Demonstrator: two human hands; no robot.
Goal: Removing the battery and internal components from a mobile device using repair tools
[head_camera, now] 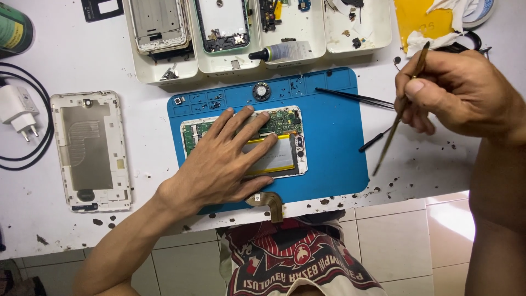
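My left hand [227, 159] lies flat, fingers spread, on an opened tablet [293, 142] with its green circuit board and silver battery showing. The tablet rests on a blue work mat [339, 148]. A brown flex cable [271, 203] sticks out from under my palm over the table edge. My right hand [460, 93] is raised to the right of the mat, pinching a thin brass-coloured pointed tool [392, 134] whose tip points down toward the table.
A white tablet back cover [90, 151] lies left of the mat. White trays [164, 68] at the back hold phone frames, parts and a glue bottle [282, 52]. Black tweezers [353, 96] rest on the mat's right side. A white charger [16, 112] with black cable sits far left.
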